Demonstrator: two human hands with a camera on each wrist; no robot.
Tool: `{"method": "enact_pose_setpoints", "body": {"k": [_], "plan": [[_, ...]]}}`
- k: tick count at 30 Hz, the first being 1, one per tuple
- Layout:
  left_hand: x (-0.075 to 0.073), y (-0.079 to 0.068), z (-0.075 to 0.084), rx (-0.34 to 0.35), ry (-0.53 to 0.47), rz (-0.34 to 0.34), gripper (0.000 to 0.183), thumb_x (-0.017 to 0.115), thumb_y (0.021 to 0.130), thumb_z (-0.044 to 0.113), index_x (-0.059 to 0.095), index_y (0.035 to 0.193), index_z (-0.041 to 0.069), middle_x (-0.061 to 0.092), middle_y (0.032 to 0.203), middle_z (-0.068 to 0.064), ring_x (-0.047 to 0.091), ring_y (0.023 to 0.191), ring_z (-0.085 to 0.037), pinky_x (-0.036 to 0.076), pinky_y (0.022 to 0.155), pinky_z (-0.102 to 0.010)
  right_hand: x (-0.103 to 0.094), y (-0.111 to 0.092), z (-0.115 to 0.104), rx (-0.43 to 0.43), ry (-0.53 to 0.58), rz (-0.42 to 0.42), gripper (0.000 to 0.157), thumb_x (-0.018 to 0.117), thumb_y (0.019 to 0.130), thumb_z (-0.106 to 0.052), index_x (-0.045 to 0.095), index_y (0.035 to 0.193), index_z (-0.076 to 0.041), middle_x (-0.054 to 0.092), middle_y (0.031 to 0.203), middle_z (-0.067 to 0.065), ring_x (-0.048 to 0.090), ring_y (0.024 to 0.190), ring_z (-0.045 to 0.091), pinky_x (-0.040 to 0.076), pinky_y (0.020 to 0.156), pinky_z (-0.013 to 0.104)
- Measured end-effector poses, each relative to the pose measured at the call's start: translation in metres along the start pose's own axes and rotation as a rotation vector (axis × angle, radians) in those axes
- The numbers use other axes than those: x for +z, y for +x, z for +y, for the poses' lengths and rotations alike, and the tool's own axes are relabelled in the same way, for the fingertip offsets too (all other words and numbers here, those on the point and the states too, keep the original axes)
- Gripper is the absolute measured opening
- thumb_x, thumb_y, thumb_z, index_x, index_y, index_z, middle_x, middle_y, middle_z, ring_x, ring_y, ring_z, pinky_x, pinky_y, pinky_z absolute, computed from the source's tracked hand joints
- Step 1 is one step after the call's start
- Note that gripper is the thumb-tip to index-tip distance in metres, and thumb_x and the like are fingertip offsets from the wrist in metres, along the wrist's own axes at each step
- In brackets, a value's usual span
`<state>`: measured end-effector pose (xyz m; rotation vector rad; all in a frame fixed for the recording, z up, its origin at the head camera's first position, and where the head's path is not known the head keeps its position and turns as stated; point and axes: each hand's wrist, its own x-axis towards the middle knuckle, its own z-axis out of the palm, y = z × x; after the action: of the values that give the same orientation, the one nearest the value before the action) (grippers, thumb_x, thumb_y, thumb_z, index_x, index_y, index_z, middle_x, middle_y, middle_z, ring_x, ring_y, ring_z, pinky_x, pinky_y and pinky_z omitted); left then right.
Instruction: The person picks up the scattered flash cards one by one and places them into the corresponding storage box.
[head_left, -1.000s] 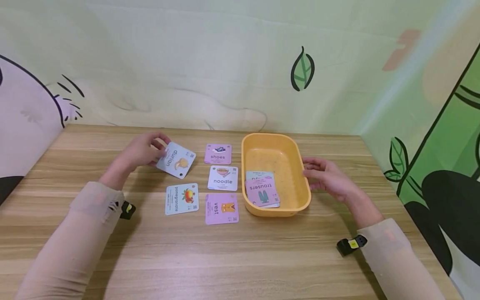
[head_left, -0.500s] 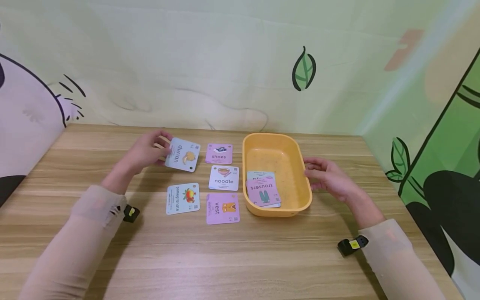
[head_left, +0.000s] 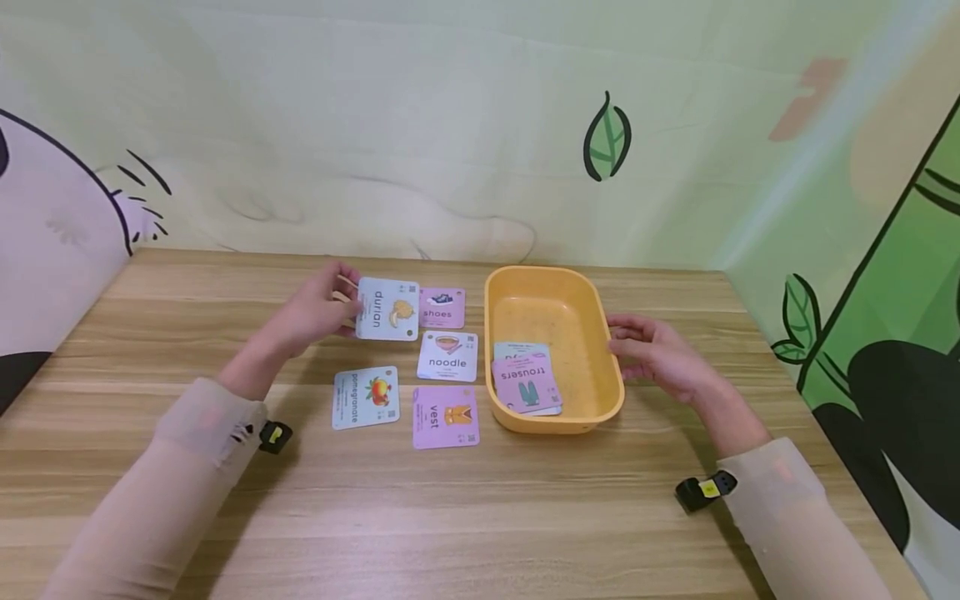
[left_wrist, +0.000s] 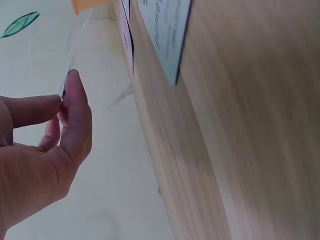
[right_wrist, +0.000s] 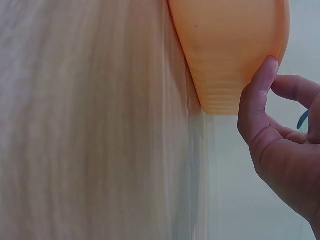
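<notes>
My left hand (head_left: 318,304) pinches the edge of a pale blue durian flashcard (head_left: 388,310) between thumb and fingers. In the head view the card overlaps the left part of the purple shoes card (head_left: 444,308). The left wrist view shows the held card (left_wrist: 67,75) edge-on, raised above the table. At the right side of a yellow plastic tub (head_left: 551,283), my right hand (head_left: 652,354) holds the rim, with a fingertip on the outer wall (right_wrist: 230,50). Inside the tub's near left corner lie a trousers card (head_left: 525,383) and a partly covered blue card (head_left: 517,348).
Left of the tub, a noodle card (head_left: 447,357), a vest card (head_left: 446,417) and a pomegranate card (head_left: 366,397) lie face up on the wooden table (head_left: 420,517). A printed cloth backdrop (head_left: 337,125) rises along the table's back edge.
My left hand has carried the durian card to the right, toward the shoes card, turning it squarer to the other cards. The right hand and the tub have stayed in place.
</notes>
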<state>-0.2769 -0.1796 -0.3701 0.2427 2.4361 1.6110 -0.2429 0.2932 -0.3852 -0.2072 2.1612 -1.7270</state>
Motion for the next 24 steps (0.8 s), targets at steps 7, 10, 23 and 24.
{"method": "enact_pose_setpoints", "body": {"k": [7, 10, 23, 24], "plan": [[0.014, -0.001, 0.01, 0.015, -0.054, -0.013, 0.038, 0.051, 0.101, -0.004, 0.035, 0.135, -0.008, 0.045, 0.118, -0.024, 0.057, 0.1, -0.035, 0.062, 0.078, -0.043, 0.0, 0.0, 0.0, -0.003, 0.005, -0.005, 0.056, 0.056, 0.104, -0.006, 0.031, 0.151, 0.012, 0.051, 0.125, 0.024, 0.064, 0.095, 0.017, 0.06, 0.073, 0.03], [0.019, -0.003, 0.015, 0.014, -0.087, -0.019, 0.037, 0.052, 0.101, -0.004, 0.035, 0.134, -0.008, 0.046, 0.117, -0.023, 0.058, 0.098, -0.035, 0.062, 0.078, -0.042, 0.0, 0.0, 0.0, -0.002, 0.002, -0.003, 0.056, 0.056, 0.103, -0.006, 0.032, 0.151, 0.012, 0.051, 0.125, 0.024, 0.064, 0.095, 0.017, 0.06, 0.073, 0.03], [0.043, -0.006, 0.028, 0.013, -0.229, -0.093, 0.039, 0.053, 0.1, -0.008, 0.037, 0.135, -0.008, 0.047, 0.118, -0.024, 0.061, 0.098, -0.034, 0.061, 0.084, -0.047, 0.0, 0.0, -0.001, -0.004, 0.001, -0.005, 0.056, 0.056, 0.104, -0.006, 0.032, 0.151, 0.012, 0.051, 0.124, 0.023, 0.064, 0.095, 0.017, 0.06, 0.073, 0.03], [0.045, -0.007, 0.029, 0.017, -0.233, -0.102, 0.039, 0.053, 0.1, -0.008, 0.037, 0.135, -0.007, 0.048, 0.117, -0.024, 0.061, 0.097, -0.034, 0.06, 0.084, -0.049, 0.0, 0.0, 0.0, -0.004, 0.001, -0.006, 0.056, 0.056, 0.104, -0.006, 0.032, 0.151, 0.012, 0.051, 0.124, 0.023, 0.064, 0.095, 0.017, 0.06, 0.073, 0.03]]}}
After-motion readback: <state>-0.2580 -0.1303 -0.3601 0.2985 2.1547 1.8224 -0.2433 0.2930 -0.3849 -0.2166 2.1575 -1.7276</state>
